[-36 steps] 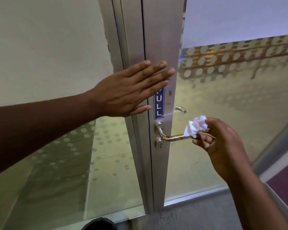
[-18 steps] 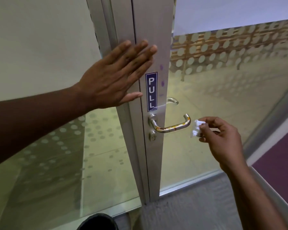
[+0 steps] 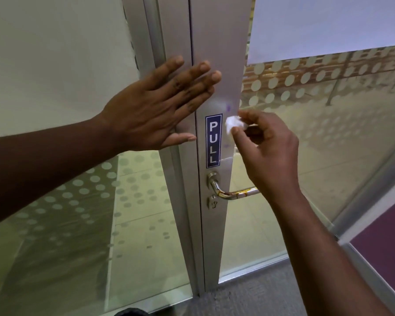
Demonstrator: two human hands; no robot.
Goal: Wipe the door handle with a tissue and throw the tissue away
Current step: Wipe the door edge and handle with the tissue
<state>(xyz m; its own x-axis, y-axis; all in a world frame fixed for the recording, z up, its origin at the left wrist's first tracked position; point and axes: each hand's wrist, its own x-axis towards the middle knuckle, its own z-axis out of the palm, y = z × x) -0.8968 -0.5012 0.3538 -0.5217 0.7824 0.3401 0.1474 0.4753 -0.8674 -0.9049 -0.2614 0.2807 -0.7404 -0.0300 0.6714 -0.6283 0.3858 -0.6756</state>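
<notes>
A shiny metal door handle [image 3: 233, 194] sticks out to the right from the grey metal door frame [image 3: 217, 53], with a keyhole just below it. My right hand [image 3: 263, 153] is above the handle and pinches a small crumpled white tissue [image 3: 232, 123] between thumb and fingertips, close to the frame beside the blue PULL sticker [image 3: 213, 140]. The right wrist hides the handle's outer end. My left hand [image 3: 160, 108] lies flat with fingers spread against the frame, up and left of the sticker.
Frosted glass panels with a dot pattern [image 3: 328, 124] flank the frame. Grey carpet [image 3: 249, 299] lies at the foot of the door, with a purple floor area [image 3: 388, 252] at the right. A dark rounded object [image 3: 130, 312] shows at the bottom edge.
My right hand has lifted the tissue off the handle, drawn back to the right, then risen up beside the PULL sticker. The left hand stays flat on the frame.
</notes>
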